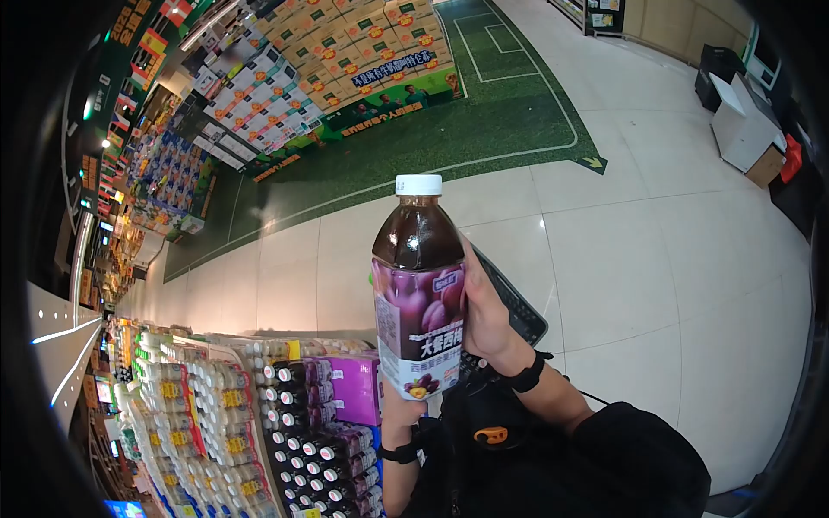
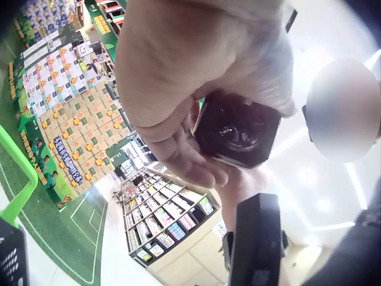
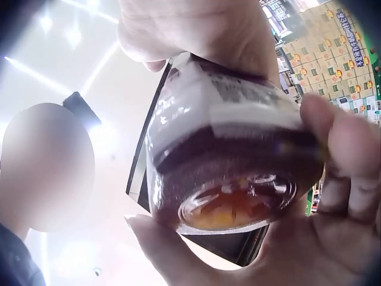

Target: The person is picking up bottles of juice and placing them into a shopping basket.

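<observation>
A plastic bottle [image 1: 420,285] of dark juice, with a white cap and a purple fruit label, is held upright at chest height. My right hand [image 1: 485,318] grips its side from the right, fingers wrapped round the label [image 3: 238,137]. My left hand [image 1: 402,413] holds it from below at the base; in the left wrist view its fingers [image 2: 184,161] curl round the bottle's dark bottom [image 2: 238,128]. A flat black device [image 1: 518,309] sits behind my right hand. In the right wrist view the bottle's base [image 3: 235,205] fills the middle.
Shelves of bottled drinks [image 1: 216,423] and purple packs [image 1: 354,388] stand at the lower left. Stacked cartons [image 1: 345,43] line a green turf mat [image 1: 466,121] ahead. Pale floor tiles [image 1: 673,259] stretch to the right, with a white cabinet [image 1: 743,125] at the far right.
</observation>
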### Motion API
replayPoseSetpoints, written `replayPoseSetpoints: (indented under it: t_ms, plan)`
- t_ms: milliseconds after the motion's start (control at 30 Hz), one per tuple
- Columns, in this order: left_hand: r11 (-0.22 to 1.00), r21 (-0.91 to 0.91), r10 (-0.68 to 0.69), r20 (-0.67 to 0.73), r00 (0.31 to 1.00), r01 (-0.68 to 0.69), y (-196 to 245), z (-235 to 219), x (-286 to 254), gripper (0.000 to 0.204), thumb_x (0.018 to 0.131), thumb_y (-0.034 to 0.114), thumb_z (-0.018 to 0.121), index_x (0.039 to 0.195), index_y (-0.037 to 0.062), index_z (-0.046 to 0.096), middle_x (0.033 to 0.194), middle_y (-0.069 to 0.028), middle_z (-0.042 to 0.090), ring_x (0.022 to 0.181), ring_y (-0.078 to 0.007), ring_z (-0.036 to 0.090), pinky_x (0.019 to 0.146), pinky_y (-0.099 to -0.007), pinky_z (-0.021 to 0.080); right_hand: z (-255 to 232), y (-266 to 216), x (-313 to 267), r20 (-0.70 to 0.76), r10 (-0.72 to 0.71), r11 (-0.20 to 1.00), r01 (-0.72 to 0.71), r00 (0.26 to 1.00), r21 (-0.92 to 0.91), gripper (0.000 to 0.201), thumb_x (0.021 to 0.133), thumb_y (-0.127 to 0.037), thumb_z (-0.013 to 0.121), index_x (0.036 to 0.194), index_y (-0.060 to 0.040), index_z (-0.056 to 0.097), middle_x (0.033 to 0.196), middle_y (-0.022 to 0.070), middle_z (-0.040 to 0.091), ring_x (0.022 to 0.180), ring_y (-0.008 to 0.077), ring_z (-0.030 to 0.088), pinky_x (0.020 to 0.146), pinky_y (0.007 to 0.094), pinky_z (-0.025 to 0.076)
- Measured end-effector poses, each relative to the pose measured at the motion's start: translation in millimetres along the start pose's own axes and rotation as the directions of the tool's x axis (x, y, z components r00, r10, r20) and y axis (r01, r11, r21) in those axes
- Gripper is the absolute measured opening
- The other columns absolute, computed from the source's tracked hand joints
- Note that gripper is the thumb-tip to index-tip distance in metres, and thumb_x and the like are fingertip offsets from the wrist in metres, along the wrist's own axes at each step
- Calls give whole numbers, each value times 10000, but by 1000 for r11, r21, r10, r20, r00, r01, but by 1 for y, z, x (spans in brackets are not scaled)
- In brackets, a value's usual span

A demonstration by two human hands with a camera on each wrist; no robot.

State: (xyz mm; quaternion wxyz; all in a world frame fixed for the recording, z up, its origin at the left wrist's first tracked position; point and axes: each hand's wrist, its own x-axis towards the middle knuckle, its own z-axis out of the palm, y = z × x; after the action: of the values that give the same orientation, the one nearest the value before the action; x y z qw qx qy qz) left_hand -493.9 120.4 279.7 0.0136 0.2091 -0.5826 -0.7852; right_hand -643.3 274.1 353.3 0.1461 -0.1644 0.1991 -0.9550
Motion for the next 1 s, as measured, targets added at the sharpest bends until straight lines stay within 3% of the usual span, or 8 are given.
replayPoseSetpoints:
  t_ms: [100, 367, 433, 600, 633, 700, 833, 1000]
  plan:
    - [894, -448, -10, -13, 1000, 3, -38, -32, -1, 450, 910, 379, 628, 1282, 147, 527, 906, 1, 647, 684, -94, 596, 644, -243, 515, 4, -5, 1, 25, -12, 999, 13, 1000, -53, 870, 971, -478, 528, 1565, -2, 108, 1569, 165, 300, 1437, 270, 343, 1186, 415, 263]
    - [967, -237, 64, -121, 991, -92, -33, -39, -13, 938, 729, 772, 660, 1397, 142, 470, 1133, -45, 659, 880, -119, 653, 711, -299, 556, -7, 7, 3, 24, 13, 998, -12, 1000, -66, 962, 928, -493, 577, 1564, 2, 52, 1559, 216, 283, 1440, 312, 335, 1183, 454, 279]
    - [943, -264, 285, 323, 902, -203, 1, -3, -7, 1099, 664, 880, 592, 1445, 123, 429, 1318, -102, 594, 1113, -218, 629, 887, -408, 560, -7, 9, 3, 26, 3, 999, -2, 1000, -45, 964, 924, -485, 590, 1562, 2, 56, 1554, 219, 288, 1432, 316, 347, 1180, 456, 286]
    - [706, -694, 293, 463, 836, 137, -44, -59, -4, 526, 1019, 316, 456, 1467, 47, 393, 1448, -112, 504, 1264, -277, 551, 1078, -472, 434, -4, 6, 2, 34, 7, 1000, -7, 999, 17, 1038, 836, -511, 729, 1531, 0, 151, 1504, 214, 349, 1355, 314, 449, 1108, 453, 409]
    - [992, -114, -64, -117, 991, 51, 6, -7, -23, 678, 956, 410, 591, 1474, 37, 361, 1467, -131, 469, 1290, -278, 519, 1084, -459, 421, -4, 7, 2, 34, 6, 1000, -7, 999, 17, 1038, 836, -511, 729, 1531, 0, 151, 1504, 214, 349, 1355, 314, 449, 1108, 453, 409]
    - [827, 62, 527, 262, 809, -559, 9, -1, -13, 932, 790, 401, 809, 1481, 37, 299, 1474, -162, 422, 1311, -286, 481, 1094, -453, 399, -4, 7, 2, 51, -24, 1000, 23, 998, 17, 1099, 760, -580, 783, 1511, -24, 205, 1490, 213, 363, 1306, 309, 497, 1053, 451, 476]
    - [851, 69, 505, 162, 848, -521, 22, 14, -24, 1147, 606, 327, 947, 1479, 56, 254, 1460, -181, 389, 1321, -299, 450, 1105, -462, 374, 10, -2, 4, -15, -92, 995, 91, 996, -31, 1150, 687, -638, 815, 1492, -44, 248, 1471, 209, 386, 1241, 309, 547, 1024, 449, 511]
    - [708, 357, 590, 177, 788, -610, 16, -4, -31, 1008, 628, 144, 918, 1437, 123, 318, 1472, -213, 322, 1341, -351, 405, 1088, -477, 387, 8, -8, -5, -42, -17, 1000, 17, 999, 0, 721, 874, -193, 701, 1461, -41, 311, 1332, 147, 534, 1189, 219, 564, 1028, 358, 449]
